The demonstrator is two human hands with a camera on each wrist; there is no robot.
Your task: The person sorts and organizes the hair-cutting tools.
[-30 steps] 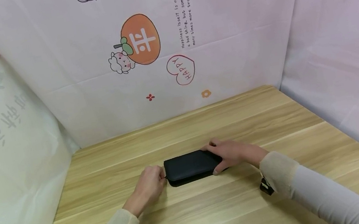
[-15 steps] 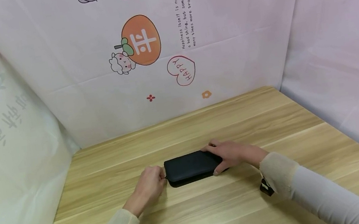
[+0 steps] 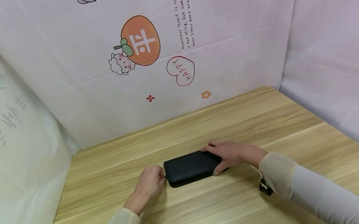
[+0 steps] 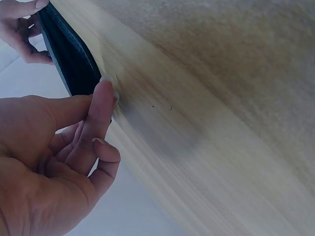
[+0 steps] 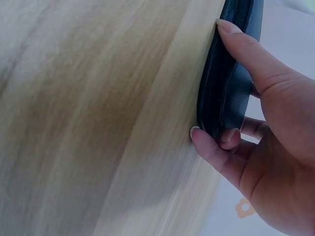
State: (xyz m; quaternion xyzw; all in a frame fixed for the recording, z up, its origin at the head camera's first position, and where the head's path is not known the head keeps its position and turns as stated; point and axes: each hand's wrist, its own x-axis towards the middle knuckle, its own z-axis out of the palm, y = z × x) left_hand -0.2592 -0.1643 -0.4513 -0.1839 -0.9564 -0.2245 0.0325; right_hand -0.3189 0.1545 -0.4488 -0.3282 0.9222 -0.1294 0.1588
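A black zip-up case (image 3: pixel 188 167), long and flat like a wallet, lies on the wooden table. At its left end my left hand (image 3: pixel 148 183) pinches a small tab, apparently the zipper pull, between thumb and forefinger; the fingertips hide most of it in the left wrist view. My right hand (image 3: pixel 231 154) grips the case's right end, thumb on the near long side and fingers round the far corner. Zipper teeth run along the dark side (image 5: pixel 219 88) of the case in the right wrist view, between the thumb and the other fingers.
The wooden table (image 3: pixel 196 219) is bounded by a white printed cloth (image 3: pixel 86 103) behind and pale cloths at left and right. A small black object (image 3: pixel 265 187) shows just under the right sleeve cuff (image 3: pixel 278 170).
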